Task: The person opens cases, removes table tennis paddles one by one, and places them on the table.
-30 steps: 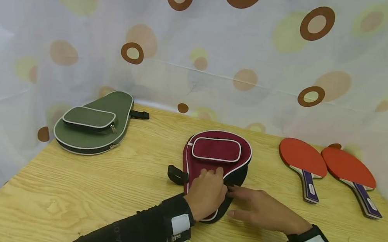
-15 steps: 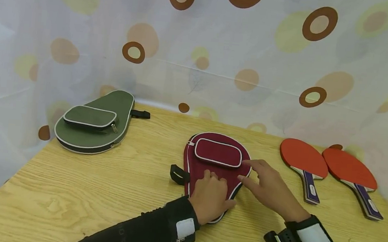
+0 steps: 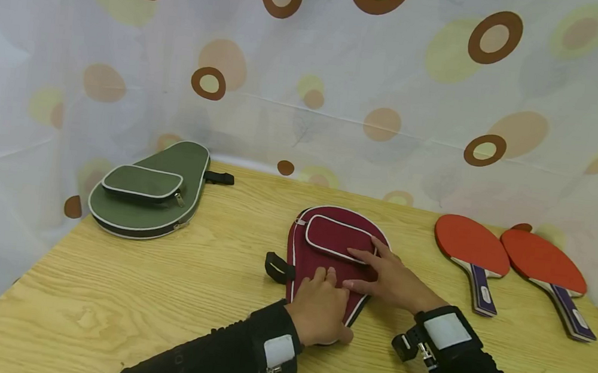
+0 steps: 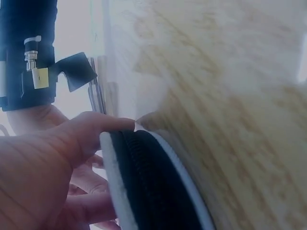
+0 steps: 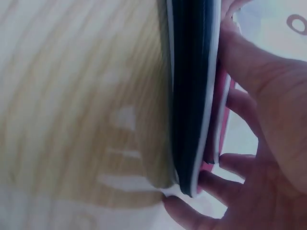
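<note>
A maroon table tennis racket case with white piping lies on the table, its narrow end toward me. My left hand rests on that narrow end, fingers forward. In the left wrist view its thumb lies at the edge of the black zippered side. My right hand lies over the case's right side, spread fingers touching the small front pocket. The right wrist view shows its fingers along the case's edge. A zipper pull sits at the upper left; a black strap sticks out left.
A green racket case lies at the back left. Two red table tennis rackets lie at the right, blades nearly touching, handles toward me. A patterned curtain hangs behind the wooden table.
My right hand has moved from the case's lower right edge up onto its pocket side. My left fingers have flattened onto the case. The black lower right side now shows less.
</note>
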`<state>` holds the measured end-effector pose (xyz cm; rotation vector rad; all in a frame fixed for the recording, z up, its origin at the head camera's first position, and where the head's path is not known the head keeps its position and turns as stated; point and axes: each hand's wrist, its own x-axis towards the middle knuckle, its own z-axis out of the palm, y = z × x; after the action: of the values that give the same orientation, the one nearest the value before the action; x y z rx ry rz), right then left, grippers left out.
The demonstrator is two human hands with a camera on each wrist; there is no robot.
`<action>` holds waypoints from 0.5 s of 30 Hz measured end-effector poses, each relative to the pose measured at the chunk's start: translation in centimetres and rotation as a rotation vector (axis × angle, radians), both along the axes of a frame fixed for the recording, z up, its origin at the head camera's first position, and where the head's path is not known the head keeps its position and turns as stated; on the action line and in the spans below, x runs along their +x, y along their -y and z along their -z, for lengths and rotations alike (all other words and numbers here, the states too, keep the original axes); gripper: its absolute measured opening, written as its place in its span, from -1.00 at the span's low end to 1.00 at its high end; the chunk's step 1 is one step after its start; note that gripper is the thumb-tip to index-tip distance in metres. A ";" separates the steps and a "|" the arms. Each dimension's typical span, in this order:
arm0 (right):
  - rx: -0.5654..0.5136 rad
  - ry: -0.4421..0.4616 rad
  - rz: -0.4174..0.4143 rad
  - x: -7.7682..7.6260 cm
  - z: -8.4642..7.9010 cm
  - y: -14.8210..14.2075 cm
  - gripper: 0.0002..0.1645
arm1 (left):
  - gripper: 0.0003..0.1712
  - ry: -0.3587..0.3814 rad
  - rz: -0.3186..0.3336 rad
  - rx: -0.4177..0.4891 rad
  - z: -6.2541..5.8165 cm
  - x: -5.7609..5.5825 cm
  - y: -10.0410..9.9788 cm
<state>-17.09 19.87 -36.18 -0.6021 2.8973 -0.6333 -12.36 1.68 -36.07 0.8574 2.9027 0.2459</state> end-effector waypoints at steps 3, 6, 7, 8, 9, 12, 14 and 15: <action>0.025 -0.013 -0.002 -0.3 0.0 -0.5 -0.23 | -0.20 0.005 0.028 -0.009 -0.1 -0.2 0.2; 0.043 -0.009 0.004 -0.4 -0.1 -1.0 -0.28 | -0.23 0.030 0.065 -0.014 -0.2 -0.5 0.8; 0.041 0.000 0.006 -0.4 -0.1 -1.1 -0.29 | -0.25 0.041 0.078 -0.019 -0.2 -0.6 1.0; 0.039 0.010 0.008 -0.4 -0.1 -1.2 -0.30 | -0.25 0.056 0.090 -0.024 -0.2 -0.7 1.2; 0.038 0.020 0.013 -0.3 -0.1 -1.2 -0.30 | -0.26 0.075 0.099 -0.026 -0.3 -0.8 1.5; 0.049 0.030 0.025 -0.1 -0.2 -1.2 -0.31 | -0.28 0.125 0.131 -0.032 -0.6 -1.1 2.2; 0.072 0.027 0.036 0.2 -0.2 -1.2 -0.33 | -0.28 0.170 0.140 -0.029 -0.8 -1.3 2.6; 0.085 0.021 0.037 0.4 -0.3 -1.2 -0.33 | -0.28 0.192 0.141 -0.023 -1.0 -1.3 2.8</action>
<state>-16.70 21.06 -35.92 -0.5296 2.9048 -0.5141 -13.69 -1.13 -35.12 0.9719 2.6500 0.2654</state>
